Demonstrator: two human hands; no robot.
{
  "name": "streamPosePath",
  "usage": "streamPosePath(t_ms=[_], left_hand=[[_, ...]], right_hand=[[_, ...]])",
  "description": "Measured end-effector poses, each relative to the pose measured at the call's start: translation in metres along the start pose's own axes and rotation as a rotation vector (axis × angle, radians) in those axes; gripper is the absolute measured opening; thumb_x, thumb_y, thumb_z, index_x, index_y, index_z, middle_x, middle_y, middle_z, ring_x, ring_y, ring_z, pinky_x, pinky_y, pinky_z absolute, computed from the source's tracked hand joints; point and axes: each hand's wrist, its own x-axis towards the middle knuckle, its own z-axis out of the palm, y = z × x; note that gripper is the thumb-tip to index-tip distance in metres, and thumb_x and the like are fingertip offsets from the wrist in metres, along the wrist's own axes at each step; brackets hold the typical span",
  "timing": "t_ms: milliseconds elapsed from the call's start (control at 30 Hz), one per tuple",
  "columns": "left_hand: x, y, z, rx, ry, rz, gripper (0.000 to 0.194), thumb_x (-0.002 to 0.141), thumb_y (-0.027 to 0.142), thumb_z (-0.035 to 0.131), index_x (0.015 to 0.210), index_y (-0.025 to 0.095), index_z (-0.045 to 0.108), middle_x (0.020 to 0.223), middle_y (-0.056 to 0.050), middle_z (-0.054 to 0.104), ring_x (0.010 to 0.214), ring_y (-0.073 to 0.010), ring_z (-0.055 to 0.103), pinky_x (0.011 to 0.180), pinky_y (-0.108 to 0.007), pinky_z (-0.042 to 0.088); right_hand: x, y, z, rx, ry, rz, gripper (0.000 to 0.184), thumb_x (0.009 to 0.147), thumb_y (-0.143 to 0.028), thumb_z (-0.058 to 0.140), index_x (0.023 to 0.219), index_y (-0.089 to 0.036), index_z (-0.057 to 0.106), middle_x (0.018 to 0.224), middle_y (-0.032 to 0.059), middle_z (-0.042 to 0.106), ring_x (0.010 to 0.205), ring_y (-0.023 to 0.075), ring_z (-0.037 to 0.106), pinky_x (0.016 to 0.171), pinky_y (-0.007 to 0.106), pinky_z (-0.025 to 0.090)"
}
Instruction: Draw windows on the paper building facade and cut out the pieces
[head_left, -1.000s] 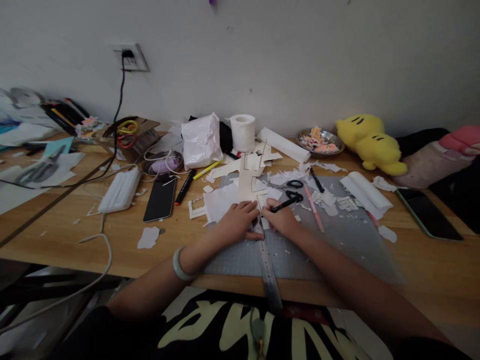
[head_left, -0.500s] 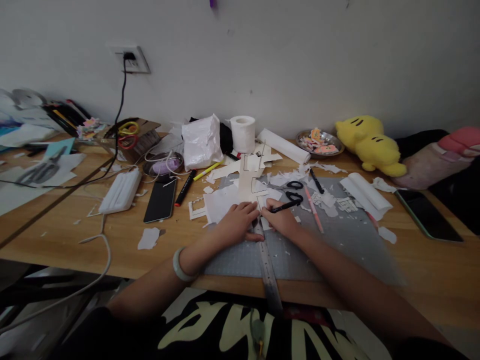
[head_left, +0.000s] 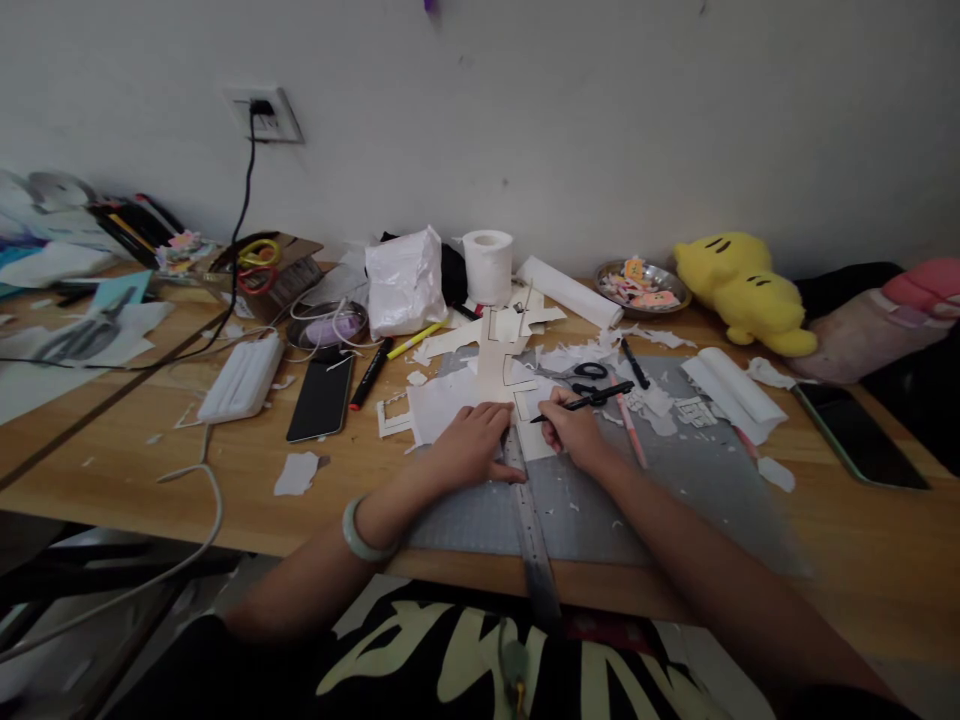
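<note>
My left hand [head_left: 475, 445] presses a metal ruler [head_left: 534, 540] down on the mat, its thumb and fingers across the upper part of the ruler. The ruler's lower end sticks out past the table's front edge. Beneath and beyond the fingers lies a cut white paper [head_left: 491, 370] with black drawn lines. My right hand [head_left: 574, 432] is closed around a black pen [head_left: 589, 400], whose tip points left, just over the paper beside the ruler. Whether the tip touches the paper I cannot tell. Black-handled scissors [head_left: 589, 371] lie just behind the pen, partly covered by paper.
A grey cutting mat [head_left: 645, 510] carries paper scraps and a pink pen [head_left: 631, 430]. Around it are a black phone [head_left: 321, 398], a red-tipped marker [head_left: 370, 373], a toilet roll [head_left: 487, 267], a metal dish [head_left: 652, 305], a yellow plush toy [head_left: 742, 290] and another phone [head_left: 862, 435].
My right hand has moved a little to the right, away from the ruler, and the pen now lies flatter with its tip showing. My left hand stays on the ruler.
</note>
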Motion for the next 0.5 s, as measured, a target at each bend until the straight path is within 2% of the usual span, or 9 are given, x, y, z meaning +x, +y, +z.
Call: streamPosePath(t_ms=[233,333,500], left_hand=[[0.0017,-0.0036,0.0000,-0.128,-0.028,-0.116,0.073,0.050,0.056,0.074,0.103,0.011,0.050,0.134,-0.021,0.038,0.126,-0.0334,0.032,0.101,-0.045,0.028],[0.0021,-0.0039,0.0001,-0.174,-0.018,-0.124,0.071,0.049,0.054,0.076,0.101,0.012,0.051,0.133,-0.021,0.038,0.127,-0.0341,0.031,0.102,-0.046,0.028],[0.0027,-0.0065,0.0026,-0.240,0.038,-0.099,0.080,0.047,0.056,0.076,0.108,0.013,0.047,0.130,-0.018,0.041,0.123,-0.0339,0.035,0.100,-0.045,0.030]], right_hand=[[0.0004,0.0004,0.0002,0.097,-0.011,0.001,0.021,0.068,-0.030,0.050,0.056,-0.023,0.034,0.035,-0.0093,0.043,0.027,0.0082,0.036,0.026,0.018,0.025],[-0.0001,0.0010,-0.0001,0.107,-0.018,-0.003,0.022,0.069,-0.031,0.051,0.057,-0.023,0.035,0.035,-0.0090,0.044,0.028,0.0083,0.037,0.026,0.018,0.026],[0.0013,0.0036,0.0002,0.105,-0.038,-0.014,0.025,0.071,-0.035,0.052,0.058,-0.023,0.034,0.037,-0.0084,0.043,0.028,0.0081,0.037,0.026,0.018,0.026]])
